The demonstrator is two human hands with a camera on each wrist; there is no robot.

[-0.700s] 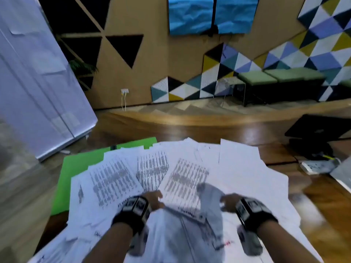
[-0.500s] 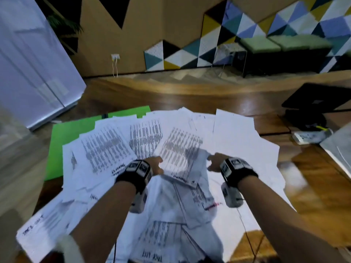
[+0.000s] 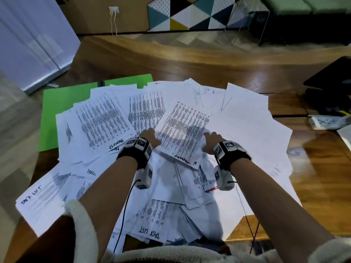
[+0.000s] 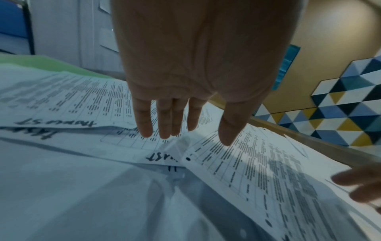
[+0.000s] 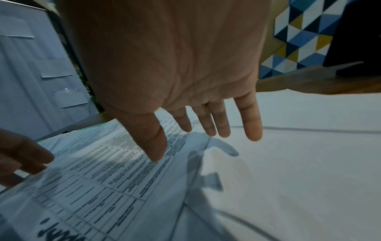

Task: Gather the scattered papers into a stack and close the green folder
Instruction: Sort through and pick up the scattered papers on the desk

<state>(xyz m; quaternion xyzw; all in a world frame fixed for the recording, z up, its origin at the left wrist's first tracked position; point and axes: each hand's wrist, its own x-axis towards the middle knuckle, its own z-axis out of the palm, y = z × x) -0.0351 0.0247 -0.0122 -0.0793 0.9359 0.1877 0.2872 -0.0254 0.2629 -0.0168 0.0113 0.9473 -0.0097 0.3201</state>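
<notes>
On open green folder (image 3: 57, 103): scattered papers (image 3: 106, 118), both hands above.

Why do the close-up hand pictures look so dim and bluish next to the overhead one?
Head view: bright, papers evenly lit, edges bent by the wide lens. Left wrist view: the left hand looms large and casts shadow on the sheets. Right wrist view: the right hand does likewise; nearest print is blurred.

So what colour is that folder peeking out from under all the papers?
Bright green; the folder shows best in the head view, at the far left of the papers.
</notes>
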